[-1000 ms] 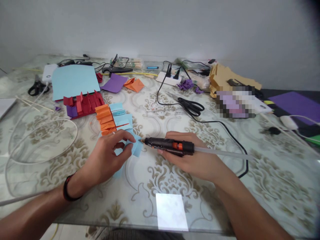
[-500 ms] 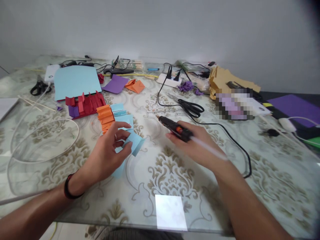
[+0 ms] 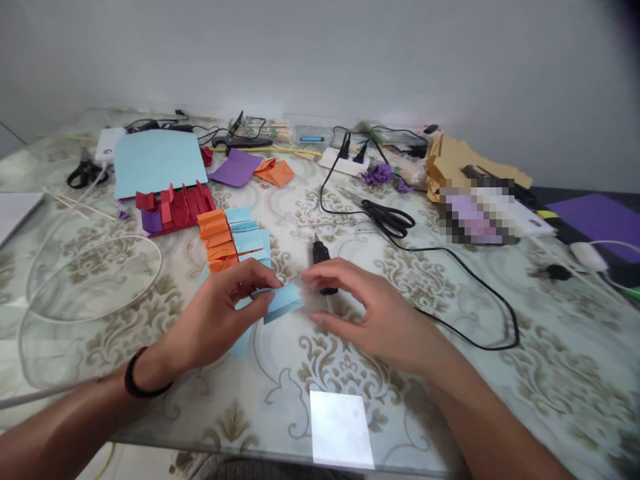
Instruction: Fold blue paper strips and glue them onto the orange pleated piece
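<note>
My left hand (image 3: 225,307) is closed on a folded light blue paper strip (image 3: 283,301), pinching it between thumb and fingers. To its right, my right hand (image 3: 365,307) has its thumb and fingers apart with nothing between them. Beyond the right fingers, a black glue gun (image 3: 321,255) lies on the table, partly hidden by that hand, its tip facing the far side. Just past the left hand lie an orange pleated paper (image 3: 217,239) and a light blue pleated paper (image 3: 249,237), side by side.
Red folded paper (image 3: 183,207) and a light blue sheet (image 3: 159,163) lie at the back left. Black scissors (image 3: 390,217), a white power strip (image 3: 345,161) and a looping black cord sit beyond the right hand. Brown paper (image 3: 465,160) is at the back right.
The glue gun has left my right hand and now lies on the table. My right hand has opened and moved left, towards my left hand. The held blue strip has turned slightly.
</note>
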`<state>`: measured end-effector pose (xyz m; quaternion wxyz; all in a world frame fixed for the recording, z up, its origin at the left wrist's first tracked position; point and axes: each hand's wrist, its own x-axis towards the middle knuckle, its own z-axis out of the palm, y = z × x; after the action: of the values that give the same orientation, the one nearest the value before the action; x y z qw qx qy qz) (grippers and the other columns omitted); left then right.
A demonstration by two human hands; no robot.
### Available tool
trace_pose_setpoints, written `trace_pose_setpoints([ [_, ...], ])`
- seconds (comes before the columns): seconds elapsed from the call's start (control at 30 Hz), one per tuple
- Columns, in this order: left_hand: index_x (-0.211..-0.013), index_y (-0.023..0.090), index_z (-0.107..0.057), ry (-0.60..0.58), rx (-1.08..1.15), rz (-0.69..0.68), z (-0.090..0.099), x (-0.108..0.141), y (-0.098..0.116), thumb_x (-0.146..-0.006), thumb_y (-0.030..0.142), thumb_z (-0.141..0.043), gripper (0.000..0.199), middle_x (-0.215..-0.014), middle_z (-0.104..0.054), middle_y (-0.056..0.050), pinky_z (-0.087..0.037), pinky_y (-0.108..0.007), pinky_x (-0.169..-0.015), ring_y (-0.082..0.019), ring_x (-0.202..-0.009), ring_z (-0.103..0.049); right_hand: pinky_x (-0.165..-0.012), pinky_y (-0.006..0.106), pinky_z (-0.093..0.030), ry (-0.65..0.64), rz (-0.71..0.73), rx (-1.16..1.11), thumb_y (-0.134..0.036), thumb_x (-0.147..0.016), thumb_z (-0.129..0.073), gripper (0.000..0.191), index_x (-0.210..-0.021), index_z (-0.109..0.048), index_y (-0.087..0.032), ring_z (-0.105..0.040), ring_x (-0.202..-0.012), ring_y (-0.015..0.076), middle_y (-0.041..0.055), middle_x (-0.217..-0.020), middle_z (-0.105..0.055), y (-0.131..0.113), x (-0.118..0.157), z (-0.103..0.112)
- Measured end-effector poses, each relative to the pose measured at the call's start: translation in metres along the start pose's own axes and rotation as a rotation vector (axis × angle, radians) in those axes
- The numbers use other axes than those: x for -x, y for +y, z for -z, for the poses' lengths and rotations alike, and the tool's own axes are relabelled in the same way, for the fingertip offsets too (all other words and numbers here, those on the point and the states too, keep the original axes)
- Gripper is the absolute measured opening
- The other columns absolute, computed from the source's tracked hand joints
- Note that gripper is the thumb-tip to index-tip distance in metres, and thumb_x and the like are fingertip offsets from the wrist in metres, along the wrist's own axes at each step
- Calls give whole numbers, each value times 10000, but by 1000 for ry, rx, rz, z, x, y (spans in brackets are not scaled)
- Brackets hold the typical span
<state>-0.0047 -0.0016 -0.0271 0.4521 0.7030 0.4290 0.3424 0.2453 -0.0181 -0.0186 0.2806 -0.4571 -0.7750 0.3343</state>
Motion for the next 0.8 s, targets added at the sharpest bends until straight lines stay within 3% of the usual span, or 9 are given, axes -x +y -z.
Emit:
trace_pose_setpoints([
  [0.1, -1007, 262, -716, -41, 4, 14, 0, 2, 2, -968, 189, -627, 122, -1013, -760, 4, -545, -256, -798, -147, -944, -701, -899, 338, -565, 12, -34, -86, -242, -879, -786, 427, -1273, -626, -275, -701, -972, 196, 31, -1079, -725, -8, 0, -12],
  [0.3, -1078, 286, -740, -151, 74, -5, 2, 4, 12, -978, 187, -617, 187, -1124, -770, 4, -557, -279, -913, -174, -1095, -703, -810, 248, -554, 82, -4, -146, -59, -846, -656, 361, -1157, -665, -242, -697, -819, 134, -32, -863, -720, -8, -1, -19],
  [0.47, -1073, 274, -768, -167, 87, -18, 6, 4, 16, -1041, 256, -549, 222, -1125, -775, -15, -569, -284, -923, -181, -1102, -705, -773, 206, -539, 121, 11, -114, -55, -840, -630, 356, -1143, -678, -235, -683, -781, 116, -44, -828, -697, -10, 0, -19],
  [0.8, -1086, 277, -751, -193, 184, 20, 2, 4, 4, -973, 227, -689, 138, -1106, -760, 11, -543, -241, -940, -141, -1071, -683, -809, 198, -526, 140, 31, -80, -61, -848, -631, 339, -1133, -679, -239, -687, -823, 112, -42, -857, -695, -8, 0, -22],
])
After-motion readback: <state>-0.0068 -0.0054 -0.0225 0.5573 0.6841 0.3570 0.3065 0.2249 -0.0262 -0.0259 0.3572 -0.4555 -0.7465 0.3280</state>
